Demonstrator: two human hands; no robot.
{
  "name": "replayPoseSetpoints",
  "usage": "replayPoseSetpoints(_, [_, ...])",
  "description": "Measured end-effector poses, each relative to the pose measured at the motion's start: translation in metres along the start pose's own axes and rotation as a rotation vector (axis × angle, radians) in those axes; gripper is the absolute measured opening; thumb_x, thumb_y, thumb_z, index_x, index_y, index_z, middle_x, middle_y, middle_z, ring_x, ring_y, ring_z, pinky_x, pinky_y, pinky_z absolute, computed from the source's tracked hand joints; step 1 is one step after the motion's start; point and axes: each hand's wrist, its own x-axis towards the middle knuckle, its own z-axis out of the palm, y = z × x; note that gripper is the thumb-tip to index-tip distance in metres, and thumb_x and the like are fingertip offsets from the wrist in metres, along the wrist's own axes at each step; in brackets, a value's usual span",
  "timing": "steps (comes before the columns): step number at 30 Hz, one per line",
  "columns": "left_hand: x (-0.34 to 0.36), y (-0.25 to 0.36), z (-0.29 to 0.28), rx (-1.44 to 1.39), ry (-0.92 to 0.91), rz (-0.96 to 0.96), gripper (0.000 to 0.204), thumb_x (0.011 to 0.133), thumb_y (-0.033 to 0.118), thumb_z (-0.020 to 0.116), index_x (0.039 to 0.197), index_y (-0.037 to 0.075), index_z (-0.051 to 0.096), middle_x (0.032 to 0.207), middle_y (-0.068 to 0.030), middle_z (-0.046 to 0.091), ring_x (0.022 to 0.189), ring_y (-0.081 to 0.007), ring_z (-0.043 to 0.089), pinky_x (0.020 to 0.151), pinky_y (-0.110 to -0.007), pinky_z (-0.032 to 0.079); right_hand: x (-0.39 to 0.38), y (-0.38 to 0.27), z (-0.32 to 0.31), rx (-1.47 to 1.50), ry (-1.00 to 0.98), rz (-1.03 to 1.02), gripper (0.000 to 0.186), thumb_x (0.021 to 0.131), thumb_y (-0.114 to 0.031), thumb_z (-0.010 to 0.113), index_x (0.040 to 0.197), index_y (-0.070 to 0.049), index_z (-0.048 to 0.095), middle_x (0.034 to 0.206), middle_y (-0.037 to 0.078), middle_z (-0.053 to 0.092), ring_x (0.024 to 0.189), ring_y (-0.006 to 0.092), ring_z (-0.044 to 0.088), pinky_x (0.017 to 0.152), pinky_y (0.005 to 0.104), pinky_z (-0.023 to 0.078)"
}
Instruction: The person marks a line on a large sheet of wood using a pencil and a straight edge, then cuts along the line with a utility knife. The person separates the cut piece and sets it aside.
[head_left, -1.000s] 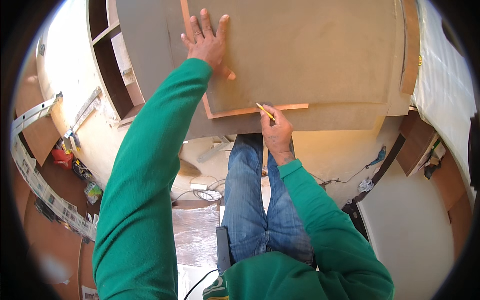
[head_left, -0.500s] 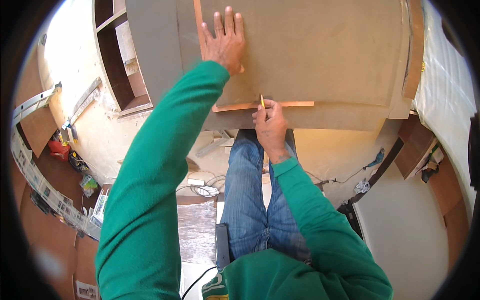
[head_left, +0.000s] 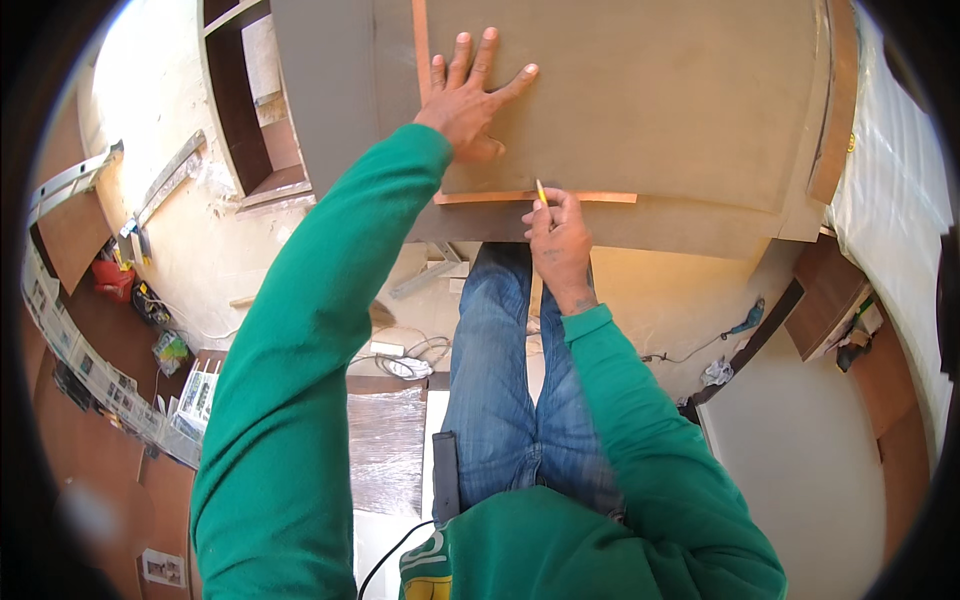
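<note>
My left hand lies spread on a large brown sheet, close to its left side. The fingers point away from me and the thumb is out to the side. An orange-brown strip runs along that left side, and a second orange strip lies along the sheet's near edge. At this near strip my right hand pinches a yellow pencil, its tip pointing up and away from me. The sheet rests on a wider grey-brown board.
A brown strip lies at the board's right side, beside clear plastic sheeting. An open dark cabinet frame stands to the left. A power tool with a cable and a long level-like bar are on the floor.
My left hand has slid nearer to me and its fingers have spread wider. My right hand has moved a little to the right with the pencil. The view has shifted slightly.
</note>
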Motion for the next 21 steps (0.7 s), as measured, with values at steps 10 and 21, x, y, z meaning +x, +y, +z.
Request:
replayPoseSetpoints(10, [0.005,0.027,0.017,0.102,0.043,-0.253,0.106,0.091,0.03,0.078,0.168,0.048,0.008,0.178,-0.0109,-0.013,0.162,-0.044,-0.009,0.124,-0.074,0.006,0.0,0.0,-0.028,0.04,-0.087,0.047,0.03,0.108,-0.019,0.06,0.13,0.001,0.055,0.089,0.01,0.077,0.071,0.0117,0.07,0.068,0.0283,0.057])
replayPoseSetpoints(21, [0.001,0.048,0.013,-0.096,-0.061,-0.44,0.087,0.101,0.031,0.064,0.165,0.057,0.01,0.177,-0.0046,-0.02,0.162,-0.0399,-0.017,0.124,-0.073,0.0,-0.005,-0.032,-0.028,-0.236,-0.189,-0.066,0.027,0.11,-0.019,0.056,0.126,0.002,0.055,0.09,0.009,0.076,0.07,0.011,0.068,0.067,0.0272,0.057])
